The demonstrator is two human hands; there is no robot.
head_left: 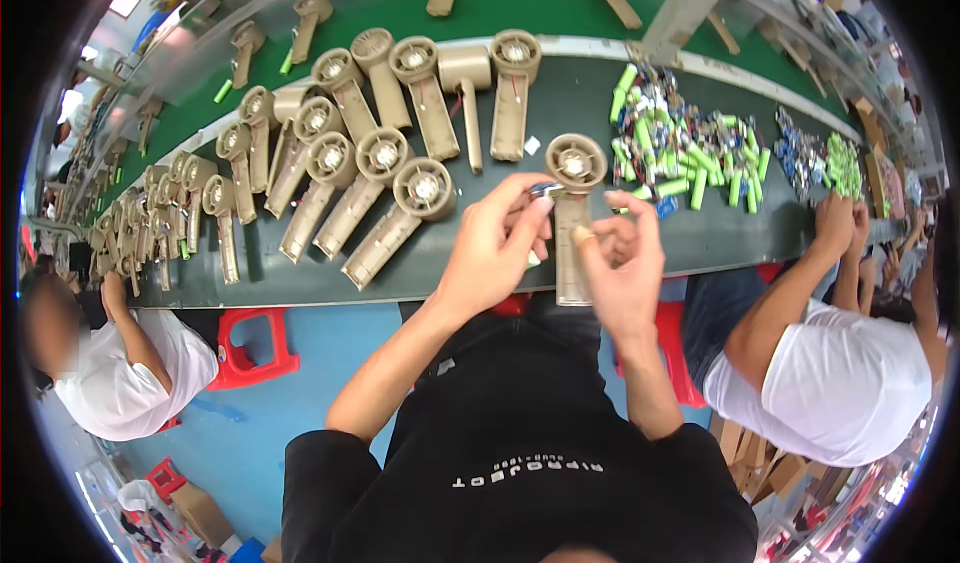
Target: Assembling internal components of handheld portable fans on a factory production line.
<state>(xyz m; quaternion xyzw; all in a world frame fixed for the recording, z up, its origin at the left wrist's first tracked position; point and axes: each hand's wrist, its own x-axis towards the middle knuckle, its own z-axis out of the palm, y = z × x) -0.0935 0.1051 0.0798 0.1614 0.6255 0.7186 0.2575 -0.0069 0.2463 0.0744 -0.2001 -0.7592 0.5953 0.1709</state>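
My left hand (492,251) is closed in a pinch on a small blue circuit board (544,190), held just left of a tan handheld fan body (573,268). This fan body has its round head pointing away from me and its handle toward me, near the table edge. My right hand (628,268) is over the right side of the handle, fingers bent and apart, with a tan cover on the thumb. A green spot shows by its index fingertip; whether the hand touches it is unclear.
Several tan fan bodies (424,189) stretch across the left of the dark table (480,225). Green battery cells with wired boards (690,153) are heaped at the right. Co-workers sit on both sides; a red stool (255,348) stands at left. A green conveyor (520,8) runs beyond.
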